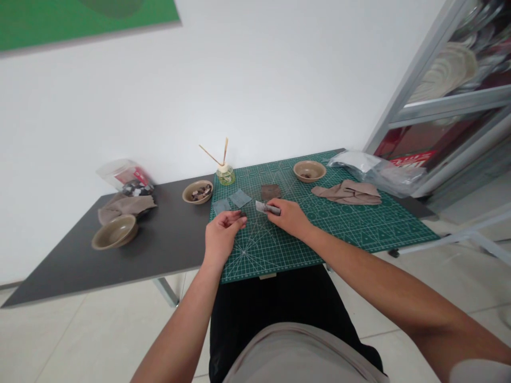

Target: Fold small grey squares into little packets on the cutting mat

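Note:
My left hand is closed in a pinch on a small dark piece, above the green cutting mat. What the piece is I cannot make out. My right hand grips a small flat-bladed tool by its dark handle, with the pale blade pointing left towards the pinched piece. A gap separates blade and piece. Just beyond the hands lie a light grey-blue square sheet, a second such sheet partly behind my left hand, and a brown square sheet.
A bowl of dark and pale chips stands left of the mat. Another bowl, a brown cloth and a plastic bag are at right. A reed diffuser stands behind. Far left are a third bowl, cloth and bag.

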The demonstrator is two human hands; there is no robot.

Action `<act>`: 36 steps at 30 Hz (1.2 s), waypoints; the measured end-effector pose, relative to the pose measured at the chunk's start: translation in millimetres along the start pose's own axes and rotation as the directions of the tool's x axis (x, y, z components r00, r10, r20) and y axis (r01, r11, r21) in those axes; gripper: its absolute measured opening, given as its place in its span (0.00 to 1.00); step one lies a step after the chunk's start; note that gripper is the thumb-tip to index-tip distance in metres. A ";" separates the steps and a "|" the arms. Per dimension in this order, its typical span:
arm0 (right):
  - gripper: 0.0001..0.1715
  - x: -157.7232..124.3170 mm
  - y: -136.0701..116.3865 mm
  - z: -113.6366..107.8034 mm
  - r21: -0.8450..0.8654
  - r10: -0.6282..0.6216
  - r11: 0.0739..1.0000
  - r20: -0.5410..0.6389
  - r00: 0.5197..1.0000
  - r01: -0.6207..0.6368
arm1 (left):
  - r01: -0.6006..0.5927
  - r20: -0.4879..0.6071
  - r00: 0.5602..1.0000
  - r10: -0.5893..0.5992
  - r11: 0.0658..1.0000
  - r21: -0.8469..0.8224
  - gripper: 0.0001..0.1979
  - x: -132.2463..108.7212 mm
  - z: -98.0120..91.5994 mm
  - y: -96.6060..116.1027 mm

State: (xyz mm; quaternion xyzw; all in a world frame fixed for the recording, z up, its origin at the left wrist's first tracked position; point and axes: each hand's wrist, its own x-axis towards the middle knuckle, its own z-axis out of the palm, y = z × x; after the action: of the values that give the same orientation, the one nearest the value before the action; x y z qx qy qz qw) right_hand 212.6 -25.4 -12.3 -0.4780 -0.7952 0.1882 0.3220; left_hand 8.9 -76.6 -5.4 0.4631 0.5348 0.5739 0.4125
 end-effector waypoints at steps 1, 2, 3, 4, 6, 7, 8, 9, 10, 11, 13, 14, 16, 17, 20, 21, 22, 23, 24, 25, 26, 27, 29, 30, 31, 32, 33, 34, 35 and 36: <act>0.05 0.2 0.6 0.5 0.000 -0.006 1.000 -0.002 1.000 0.006 | 0.010 0.010 1.000 -0.010 1.000 -0.011 0.15 0.6 -0.2 1.2; 0.05 0.5 1.0 0.9 -0.001 -0.014 1.000 0.003 1.000 0.014 | 0.023 0.019 1.000 -0.022 0.999 -0.026 0.15 1.6 -0.3 1.6; 0.04 0.9 1.1 1.0 -0.001 -0.022 1.000 0.014 1.000 0.022 | 0.037 0.031 0.999 -0.036 0.998 -0.042 0.15 3.0 -0.4 1.0; 0.05 1.3 0.8 0.8 0.000 -0.030 1.000 0.028 0.999 0.030 | 0.053 0.044 0.998 -0.051 0.997 -0.056 0.16 4.6 -0.3 -0.1; 0.05 2.4 -0.9 -0.7 0.013 -0.033 0.999 0.027 0.999 0.033 | 0.078 0.069 0.995 -0.073 0.994 -0.074 0.17 7.9 -0.1 -3.2; 0.04 3.1 -2.4 -1.9 0.029 -0.024 0.999 0.009 1.000 0.024 | 0.086 0.078 0.994 -0.080 0.994 -0.074 0.18 9.2 0.0 -4.6; 0.03 3.7 -4.2 -3.1 0.052 -0.007 0.999 -0.015 1.000 0.008 | 0.088 0.083 0.993 -0.082 0.994 -0.068 0.19 10.2 0.2 -5.6; 0.02 4.4 -6.1 -4.1 0.079 0.018 0.997 -0.039 0.999 -0.015 | 0.090 0.087 0.993 -0.085 0.994 -0.058 0.19 10.7 0.5 -6.2; 0.02 5.1 -8.0 -4.6 0.108 0.049 0.993 -0.061 0.997 -0.042 | 0.092 0.091 0.992 -0.087 0.995 -0.046 0.18 10.8 0.8 -6.5; 0.02 5.6 -9.7 -4.5 0.133 0.078 0.989 -0.083 0.994 -0.066 | 0.096 0.097 0.991 -0.092 0.995 -0.037 0.18 10.6 1.3 -6.5; 0.03 6.0 -11.7 -1.7 0.175 0.119 0.980 -0.113 0.986 -0.098 | 0.113 0.109 0.988 -0.108 0.993 -0.044 0.17 9.7 2.3 -6.6; 0.04 5.7 -11.9 0.8 0.194 0.128 0.976 -0.122 0.984 -0.103 | 0.120 0.113 0.987 -0.113 0.991 -0.053 0.17 9.3 2.8 -7.1; 0.05 4.0 -11.0 6.9 0.215 0.120 0.972 -0.122 0.985 -0.092 | 0.114 0.116 0.988 -0.106 0.992 -0.058 0.18 9.2 3.2 -9.0; 0.06 2.8 -10.2 10.0 0.211 0.102 0.975 -0.113 0.988 -0.076 | 0.103 0.116 0.989 -0.097 0.994 -0.046 0.18 9.4 3.2 -10.2; 0.09 -1.7 -9.1 16.5 0.155 0.002 0.988 -0.074 0.997 0.009 | 0.062 0.123 0.990 -0.064 0.998 0.018 0.17 10.3 2.4 -13.6; 0.09 -3.1 -9.6 17.5 0.129 -0.028 0.991 -0.061 0.998 0.036 | 0.054 0.127 0.990 -0.058 0.998 0.036 0.16 10.4 2.2 -14.1; 0.10 -4.4 -10.5 17.9 0.101 -0.052 0.993 -0.049 0.997 0.057 | 0.047 0.132 0.990 -0.054 0.998 0.052 0.16 10.2 2.1 -14.1; 0.10 -5.5 -11.8 17.9 0.064 -0.070 0.995 -0.039 0.997 0.073 | 0.036 0.134 0.990 -0.045 0.997 0.067 0.15 9.9 2.2 -13.7; 0.11 -6.3 -13.4 17.6 0.020 -0.087 0.996 -0.028 0.996 0.087 | 0.021 0.134 0.990 -0.033 0.996 0.085 0.15 9.3 2.4 -13.0; 0.11 -7.0 -15.2 17.0 -0.026 -0.106 0.994 -0.018 0.994 0.105 | 0.003 0.130 0.991 -0.017 0.994 0.105 0.14 8.6 2.7 -12.1; 0.11 -7.6 -16.9 16.5 -0.071 -0.131 0.989 -0.005 0.991 0.130 | -0.016 0.126 0.992 -0.001 0.992 0.127 0.14 7.9 3.1 -11.2; 0.11 -8.1 -18.4 16.0 -0.110 -0.161 0.981 0.008 0.987 0.161 | -0.033 0.126 0.992 0.015 0.988 0.148 0.13 7.1 3.4 -10.3; 0.13 -9.0 -20.4 15.7 -0.158 -0.222 0.962 0.029 0.975 0.224 | -0.056 0.134 0.991 0.032 0.982 0.181 0.11 6.1 3.5 -9.4; 0.14 -9.6 -20.9 16.1 -0.170 -0.245 0.954 0.037 0.969 0.248 | -0.061 0.141 0.989 0.034 0.980 0.190 0.10 5.8 3.4 -9.4; 0.15 -10.1 -21.0 16.8 -0.179 -0.261 0.948 0.042 0.964 0.265 | -0.063 0.150 0.988 0.034 0.979 0.195 0.10 5.7 3.1 -9.7; 0.16 -10.7 -20.9 17.8 -0.187 -0.271 0.943 0.046 0.962 0.275 | -0.064 0.155 0.987 0.033 0.978 0.198 0.09 5.7 2.8 -10.2; 0.17 -11.3 -20.6 19.0 -0.195 -0.278 0.939 0.049 0.959 0.282 | -0.063 0.158 0.987 0.032 0.978 0.199 0.09 5.9 2.5 -10.6; 0.18 -11.9 -20.3 20.2 -0.202 -0.287 0.935 0.051 0.957 0.291 | -0.061 0.157 0.987 0.030 0.978 0.198 0.08 6.1 2.3 -10.9; 0.18 -12.4 -20.1 21.3 -0.208 -0.298 0.930 0.053 0.953 0.303 | -0.056 0.155 0.988 0.026 0.979 0.195 0.08 6.2 2.2 -11.0; 0.19 -12.7 -20.0 22.3 -0.213 -0.313 0.924 0.053 0.948 0.317 | -0.050 0.151 0.988 0.021 0.980 0.192 0.08 6.3 2.3 -10.6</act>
State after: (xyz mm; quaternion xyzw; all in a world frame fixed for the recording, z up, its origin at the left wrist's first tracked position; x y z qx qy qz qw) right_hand 188.7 -45.9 -20.5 -0.3749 -0.8803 0.0497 0.2864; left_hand 9.5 -69.0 -15.4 0.5523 0.5481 0.4899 0.3931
